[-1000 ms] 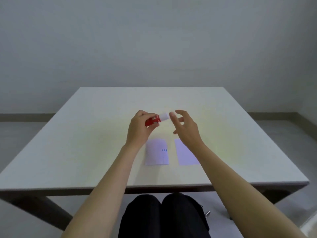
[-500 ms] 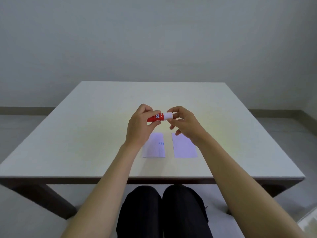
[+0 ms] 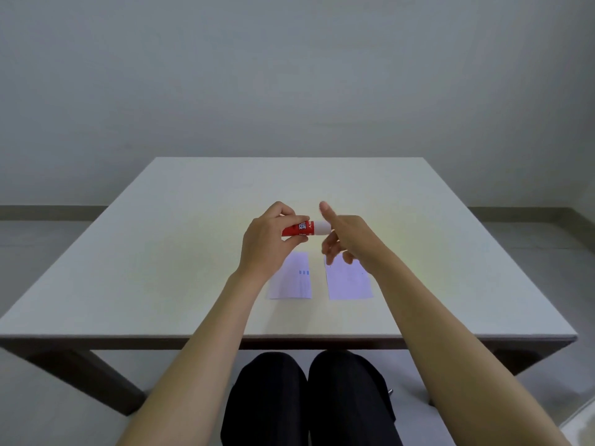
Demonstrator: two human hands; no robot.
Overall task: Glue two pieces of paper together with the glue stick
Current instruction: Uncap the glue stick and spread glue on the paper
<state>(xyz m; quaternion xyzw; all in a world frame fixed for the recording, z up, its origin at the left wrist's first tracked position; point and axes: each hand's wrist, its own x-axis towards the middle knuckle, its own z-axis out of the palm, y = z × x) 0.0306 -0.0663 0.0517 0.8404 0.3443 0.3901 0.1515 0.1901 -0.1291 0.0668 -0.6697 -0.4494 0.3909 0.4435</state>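
A pale worktop (image 3: 161, 252) fills mid-frame. At centre the left hand (image 3: 267, 244) grips the red glue stick (image 3: 297, 229) horizontally; the right hand (image 3: 349, 236), fingers loosely spread, touches its white cap (image 3: 322, 227). Just below lie two paper pieces (image 3: 291, 281) side by side, apart.

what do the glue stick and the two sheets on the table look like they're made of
Red glue stick with white cap: likely smooth plastic, with printed lettering on its body. Two pale lilac rectangular sheets: thin matte paper, lying flat. White square table: smooth matte top, possibly laminate.
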